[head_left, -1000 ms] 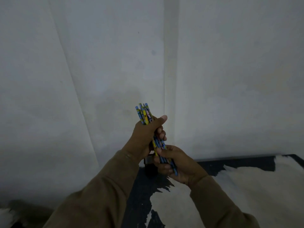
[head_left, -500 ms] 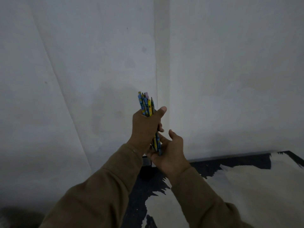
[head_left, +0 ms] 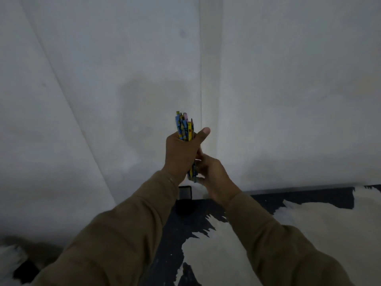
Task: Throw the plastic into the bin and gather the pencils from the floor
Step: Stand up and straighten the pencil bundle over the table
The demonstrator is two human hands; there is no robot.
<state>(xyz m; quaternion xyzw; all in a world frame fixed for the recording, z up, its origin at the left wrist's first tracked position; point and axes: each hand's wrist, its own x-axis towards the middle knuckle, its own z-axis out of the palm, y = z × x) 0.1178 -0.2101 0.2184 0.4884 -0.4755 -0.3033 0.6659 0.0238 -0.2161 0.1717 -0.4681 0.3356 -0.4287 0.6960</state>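
A bundle of several blue and yellow patterned pencils (head_left: 184,127) stands upright in front of a white wall corner. My left hand (head_left: 182,154) is closed around the middle of the bundle, thumb pointing up to the right. Just below it, my right hand (head_left: 212,175) cups the lower ends of the pencils, fingers curled against them. The pencils' middle part is hidden inside my left fist. No plastic and no bin are in view.
White walls meet in a corner (head_left: 201,79) straight ahead. Below is a dark floor (head_left: 268,200) with a pale furry rug (head_left: 309,234) at the right. A small dark box-like object (head_left: 185,193) sits at the foot of the wall.
The view has tilted slightly. My right hand went from gripping the pencils' lower part to opening, and now cups their bottom ends. The left hand keeps its hold.
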